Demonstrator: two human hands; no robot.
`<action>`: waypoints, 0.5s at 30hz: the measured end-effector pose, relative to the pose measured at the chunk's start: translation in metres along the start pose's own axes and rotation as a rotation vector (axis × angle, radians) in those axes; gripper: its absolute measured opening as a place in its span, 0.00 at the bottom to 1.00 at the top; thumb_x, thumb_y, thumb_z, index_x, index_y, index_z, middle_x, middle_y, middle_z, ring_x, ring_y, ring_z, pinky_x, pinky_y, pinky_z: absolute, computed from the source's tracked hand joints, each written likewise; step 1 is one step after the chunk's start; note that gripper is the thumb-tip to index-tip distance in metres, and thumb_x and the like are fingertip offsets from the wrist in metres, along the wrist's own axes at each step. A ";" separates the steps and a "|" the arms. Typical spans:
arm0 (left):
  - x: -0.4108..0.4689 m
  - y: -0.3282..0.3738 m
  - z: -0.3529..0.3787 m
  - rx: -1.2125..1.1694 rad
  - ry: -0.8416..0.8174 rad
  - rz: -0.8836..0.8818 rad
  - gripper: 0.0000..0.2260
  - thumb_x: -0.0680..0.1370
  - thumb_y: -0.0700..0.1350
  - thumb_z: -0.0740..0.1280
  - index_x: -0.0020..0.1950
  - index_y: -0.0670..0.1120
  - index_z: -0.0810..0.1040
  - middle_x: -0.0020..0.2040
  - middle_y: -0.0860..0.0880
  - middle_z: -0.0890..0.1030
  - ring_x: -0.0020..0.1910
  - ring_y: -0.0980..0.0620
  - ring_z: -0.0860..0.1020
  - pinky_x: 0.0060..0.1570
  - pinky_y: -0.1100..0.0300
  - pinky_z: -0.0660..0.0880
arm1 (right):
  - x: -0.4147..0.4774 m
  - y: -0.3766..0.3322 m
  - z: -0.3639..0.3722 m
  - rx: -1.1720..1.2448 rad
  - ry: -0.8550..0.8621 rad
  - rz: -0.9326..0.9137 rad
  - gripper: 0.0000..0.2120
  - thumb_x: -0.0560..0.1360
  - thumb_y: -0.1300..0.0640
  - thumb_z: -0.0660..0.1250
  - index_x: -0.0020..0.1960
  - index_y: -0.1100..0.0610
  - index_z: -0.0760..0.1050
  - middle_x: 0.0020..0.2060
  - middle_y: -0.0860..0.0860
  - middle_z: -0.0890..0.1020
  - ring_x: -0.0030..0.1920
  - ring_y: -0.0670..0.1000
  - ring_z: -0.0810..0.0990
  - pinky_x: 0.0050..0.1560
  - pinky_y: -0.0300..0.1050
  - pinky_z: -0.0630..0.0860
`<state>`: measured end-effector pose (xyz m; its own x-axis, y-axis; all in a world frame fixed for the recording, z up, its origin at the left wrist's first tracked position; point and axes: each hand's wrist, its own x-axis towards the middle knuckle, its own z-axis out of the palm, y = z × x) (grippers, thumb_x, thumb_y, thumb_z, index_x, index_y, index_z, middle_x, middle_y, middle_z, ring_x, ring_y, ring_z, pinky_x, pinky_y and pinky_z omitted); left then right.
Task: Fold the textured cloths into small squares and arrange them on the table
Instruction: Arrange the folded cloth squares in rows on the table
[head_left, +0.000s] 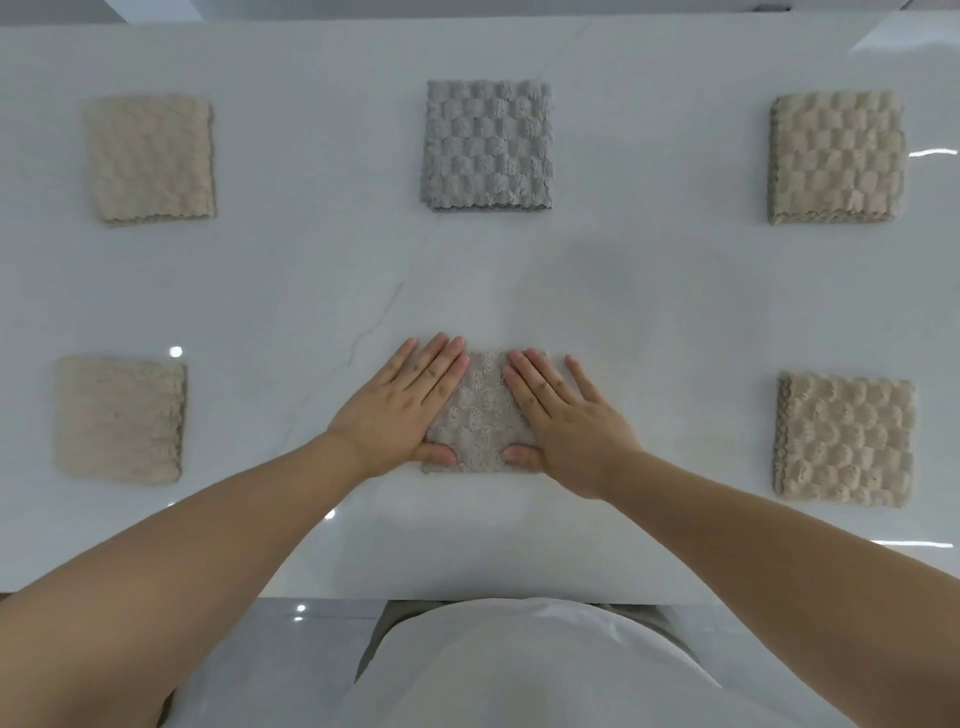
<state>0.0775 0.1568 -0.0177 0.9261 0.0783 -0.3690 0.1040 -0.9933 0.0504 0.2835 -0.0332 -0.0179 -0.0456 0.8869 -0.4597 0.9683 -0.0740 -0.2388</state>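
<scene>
My left hand (400, 410) and right hand (569, 423) lie flat on the grey cloth (480, 415), fingers (435, 359) straight, gripping nothing; I'd press evenly outward, keeping edges square

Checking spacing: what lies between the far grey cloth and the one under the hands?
Bare table, in the head view, between the far grey cloth and the near grey cloth pressed by the left hand and right hand.

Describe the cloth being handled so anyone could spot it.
On the white table, six folded cloths form two rows of three. The grey cloth is the near row's middle one. Only it lies under the left hand and right hand.
</scene>
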 end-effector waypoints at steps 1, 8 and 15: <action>-0.001 0.000 -0.001 0.001 -0.011 0.006 0.50 0.76 0.75 0.48 0.82 0.38 0.42 0.83 0.39 0.43 0.82 0.41 0.43 0.80 0.43 0.50 | -0.001 0.000 0.002 -0.007 -0.003 -0.003 0.44 0.80 0.28 0.41 0.82 0.57 0.34 0.82 0.52 0.39 0.81 0.53 0.36 0.80 0.60 0.42; -0.005 0.002 -0.006 0.010 -0.074 0.017 0.53 0.74 0.77 0.46 0.81 0.37 0.38 0.82 0.38 0.39 0.82 0.40 0.40 0.79 0.40 0.49 | -0.002 -0.002 -0.001 -0.019 -0.028 0.002 0.44 0.79 0.28 0.41 0.83 0.59 0.40 0.82 0.54 0.44 0.82 0.55 0.41 0.79 0.64 0.48; 0.049 -0.070 -0.062 -0.036 0.070 -0.063 0.42 0.80 0.70 0.39 0.82 0.40 0.40 0.83 0.40 0.44 0.82 0.43 0.45 0.80 0.44 0.49 | 0.048 0.062 -0.076 0.038 0.193 0.025 0.32 0.85 0.41 0.43 0.83 0.58 0.49 0.82 0.53 0.50 0.82 0.54 0.49 0.80 0.55 0.49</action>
<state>0.1386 0.2358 0.0183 0.9401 0.1480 -0.3071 0.1751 -0.9826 0.0627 0.3598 0.0392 0.0108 0.0296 0.9553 -0.2940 0.9583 -0.1108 -0.2634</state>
